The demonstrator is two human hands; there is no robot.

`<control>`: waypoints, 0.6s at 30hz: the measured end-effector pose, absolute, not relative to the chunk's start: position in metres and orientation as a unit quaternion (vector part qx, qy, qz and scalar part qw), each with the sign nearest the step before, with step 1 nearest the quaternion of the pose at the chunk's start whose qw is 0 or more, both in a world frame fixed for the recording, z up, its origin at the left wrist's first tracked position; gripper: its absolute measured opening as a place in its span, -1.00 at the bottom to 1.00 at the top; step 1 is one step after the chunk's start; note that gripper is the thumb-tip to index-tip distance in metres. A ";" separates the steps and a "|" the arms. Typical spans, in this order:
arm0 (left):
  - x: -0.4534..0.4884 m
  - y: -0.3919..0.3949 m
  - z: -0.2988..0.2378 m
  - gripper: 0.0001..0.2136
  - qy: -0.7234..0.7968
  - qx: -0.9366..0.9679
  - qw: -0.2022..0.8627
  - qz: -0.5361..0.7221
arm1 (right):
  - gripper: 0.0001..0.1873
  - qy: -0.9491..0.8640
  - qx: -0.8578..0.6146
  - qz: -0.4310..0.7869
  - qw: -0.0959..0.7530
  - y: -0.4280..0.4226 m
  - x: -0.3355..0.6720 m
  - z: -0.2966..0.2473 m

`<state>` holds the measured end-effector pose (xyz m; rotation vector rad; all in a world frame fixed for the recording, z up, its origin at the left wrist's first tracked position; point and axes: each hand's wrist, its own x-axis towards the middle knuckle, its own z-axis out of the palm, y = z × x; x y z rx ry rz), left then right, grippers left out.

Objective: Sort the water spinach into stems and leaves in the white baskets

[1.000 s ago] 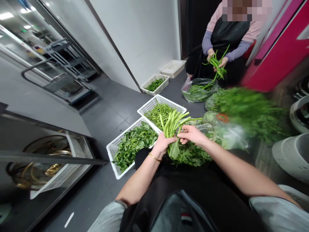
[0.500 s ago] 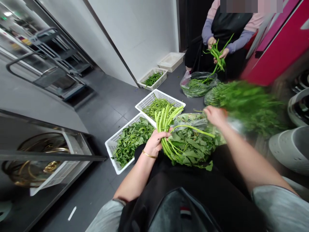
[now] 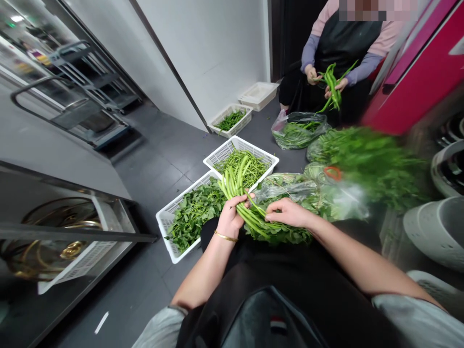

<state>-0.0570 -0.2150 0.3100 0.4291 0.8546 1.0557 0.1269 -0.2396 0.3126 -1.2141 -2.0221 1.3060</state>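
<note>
My left hand is closed around a bunch of long green stems, whose thick pale ends point up and away from me. From the right, my right hand reaches in with fingertips pinched on a stem at the bunch's side. Beneath both hands, a heap of leafy greens lies over my lap, partly hidden by them. Just beyond is a white basket of cut stems. To its left stands another white basket full of loose leaves.
A clear plastic bag with a red-orange tie lies to the right, near blurred greens. Across from me, a seated person holds long green peppers above an open bag. Metal shelving stands left, a white bin right.
My right hand has come back from the right to the bunch. The bunch in my left hand has shifted slightly left. The other person's hands have moved slightly.
</note>
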 end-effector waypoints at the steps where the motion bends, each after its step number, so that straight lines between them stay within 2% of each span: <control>1: -0.059 -0.214 0.310 -0.81 0.381 0.184 0.761 0.493 | -0.78 -0.717 -0.425 0.509 0.215 -0.239 0.130 0.310; 4: -0.063 -0.213 0.309 -0.81 0.381 0.177 0.751 0.510 | -0.79 -0.662 -0.398 0.600 0.210 -0.238 0.134 0.305; 6: -0.063 -0.213 0.309 -0.81 0.398 0.192 0.735 0.514 | -0.79 -0.646 -0.403 0.614 0.209 -0.238 0.132 0.304; 9: -0.058 -0.218 0.309 -0.80 0.410 0.213 0.699 0.546 | -0.79 -0.671 -0.473 0.529 0.213 -0.236 0.123 0.299; 14: -0.044 -0.236 0.306 -0.82 0.444 0.250 0.639 0.576 | -0.84 -0.714 -0.608 0.266 0.224 -0.220 0.120 0.277; 18: -0.055 -0.239 0.314 -0.86 0.435 0.246 0.600 0.625 | -0.66 -0.712 -0.587 0.291 0.252 -0.203 0.165 0.270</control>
